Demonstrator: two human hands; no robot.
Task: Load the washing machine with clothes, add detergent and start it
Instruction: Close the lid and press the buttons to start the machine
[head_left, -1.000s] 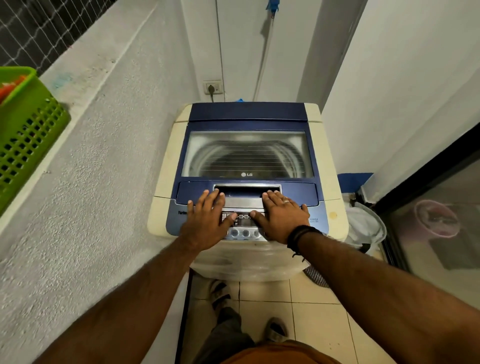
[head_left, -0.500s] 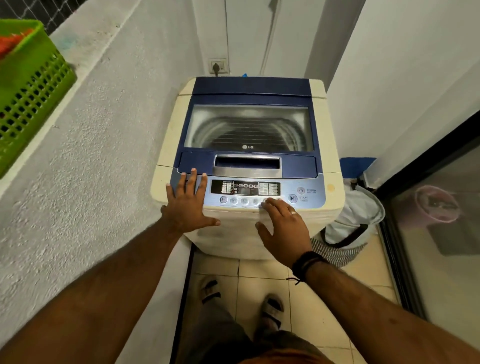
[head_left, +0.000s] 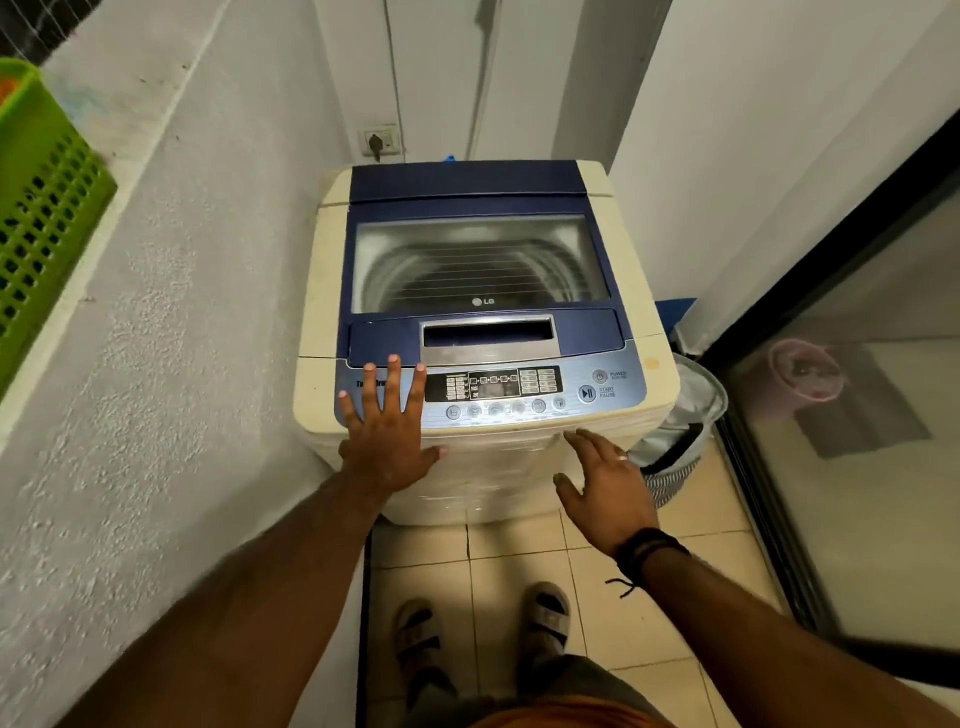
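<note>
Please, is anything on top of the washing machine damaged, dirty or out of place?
Only one small thing: a yellowish stain on the washing machine, at its front right corner beside the power button. The lid lies shut and straight.

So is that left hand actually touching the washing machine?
Touching. The head view shows the left hand lying flat, fingers spread, on the washing machine's front-left control panel edge.

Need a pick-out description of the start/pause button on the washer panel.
Find the cream top-loading washing machine with the dark blue lid. On its light blue front control panel, go to the right end. The round start/pause button bears a play-pause symbol, below the smaller power button.
</note>
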